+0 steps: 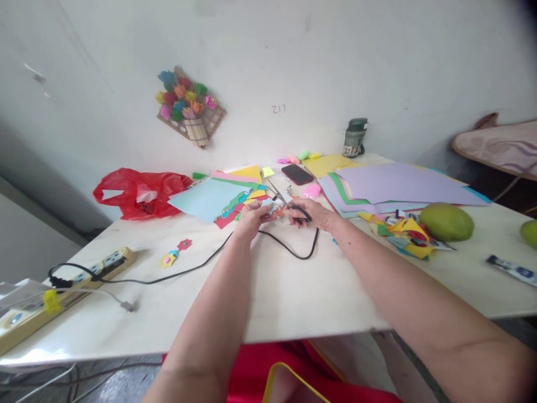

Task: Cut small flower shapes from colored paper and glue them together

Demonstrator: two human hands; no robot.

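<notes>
My right hand (314,214) is closed around the black handles of a pair of scissors (279,194), whose blades point away, up and to the left. A small piece of light blue paper (268,205) is pinched in the fingers of my left hand (251,217), close beside the scissors. Colored paper strips (237,207) with wavy edges lie just beyond my left hand. Small cut paper flowers, one red (184,244) and one yellow (167,261), rest on the table to the left.
A black cord runs from the power strip (113,260) across the table beneath my hands. A red plastic bag (142,196) stands back left. Beyond the hands lies a phone (297,174). On the right are purple sheets (398,182), paper scraps (406,232), a green mango (447,221) and a tube (514,270).
</notes>
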